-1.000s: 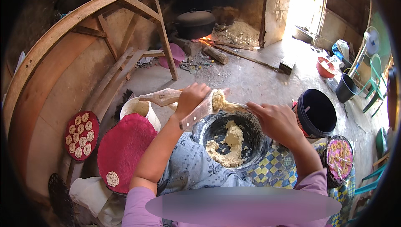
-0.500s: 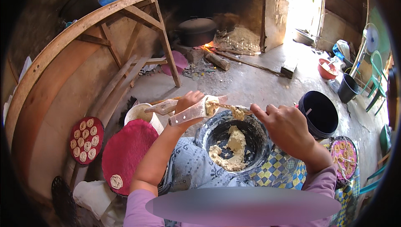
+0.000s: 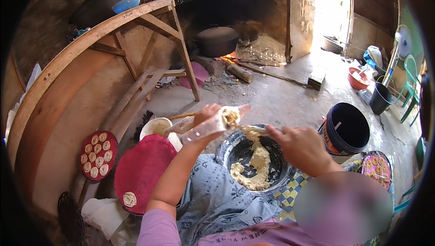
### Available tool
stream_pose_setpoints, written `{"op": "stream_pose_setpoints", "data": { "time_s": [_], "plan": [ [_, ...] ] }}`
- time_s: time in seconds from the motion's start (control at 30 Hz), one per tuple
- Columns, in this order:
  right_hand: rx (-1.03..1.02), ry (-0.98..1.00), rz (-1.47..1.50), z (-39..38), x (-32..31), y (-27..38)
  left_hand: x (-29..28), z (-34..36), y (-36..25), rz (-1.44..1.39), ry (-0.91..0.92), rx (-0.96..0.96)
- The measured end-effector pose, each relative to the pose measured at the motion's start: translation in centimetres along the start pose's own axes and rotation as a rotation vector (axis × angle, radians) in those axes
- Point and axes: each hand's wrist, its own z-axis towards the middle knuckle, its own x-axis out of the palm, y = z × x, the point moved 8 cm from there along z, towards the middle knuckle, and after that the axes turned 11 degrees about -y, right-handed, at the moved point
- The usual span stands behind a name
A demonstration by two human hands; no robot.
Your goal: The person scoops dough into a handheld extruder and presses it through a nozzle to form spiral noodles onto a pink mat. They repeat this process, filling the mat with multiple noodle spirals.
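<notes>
My left hand is closed around a wooden hand press, with pale dough packed into its hollow end. My right hand grips a flat utensil with soft dough clinging to it, beside the press's opening. Below is a dark basin with a lump of dough and smears on its sides. Left of it a round red mat bears one coiled dough piece; a pale bucket stands behind it.
A red tray of several dough coils leans at left below a wooden frame. Ahead, a black pot sits over a fire. At right are a black bucket, a pink tray with coils and green chairs.
The scene has shifted slightly down in the view. My right hand's utensil has come a little away from the press's mouth, and dough hangs from it over the basin.
</notes>
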Motion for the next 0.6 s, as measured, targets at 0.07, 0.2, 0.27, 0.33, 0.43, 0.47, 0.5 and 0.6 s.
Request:
{"op": "stream_pose_setpoints", "data": {
  "time_s": [0.07, 0.2, 0.27, 0.33, 0.43, 0.47, 0.5, 0.6],
  "plan": [
    [0.143, 0.004, 0.055, -1.1, -0.4, -2.3, -2.5, 0.5, 0.4, 0.099, -0.168, 0.068],
    [0.435, -0.183, 0.339, 0.1, 2.9, -3.1, -3.3, 2.0, -0.2, 0.031, -0.327, -0.061],
    [0.556, -0.17, 0.636, 0.3, 6.0, -1.9, -2.9, 2.8, -0.4, 0.006, -0.358, -0.087],
    [0.53, -0.298, 0.763, -0.2, 6.5, -0.9, -1.8, 3.4, -0.4, 0.091, -0.313, -0.03],
    [0.506, -0.218, 0.78, -2.5, 8.3, -0.3, -1.7, 2.7, 2.2, -0.057, -0.329, -0.121],
    [0.572, -0.111, 0.756, -4.0, 10.0, -0.5, -2.0, 2.3, 3.2, -0.089, -0.348, -0.134],
    [0.593, -0.052, 0.744, -5.6, 11.6, -0.9, -2.3, 2.1, 3.1, 0.104, -0.29, 0.028],
    [0.589, 0.42, 0.534, -11.4, 21.6, 1.2, -5.3, 0.3, 5.7, 0.054, -0.381, -0.126]
  ]
}}
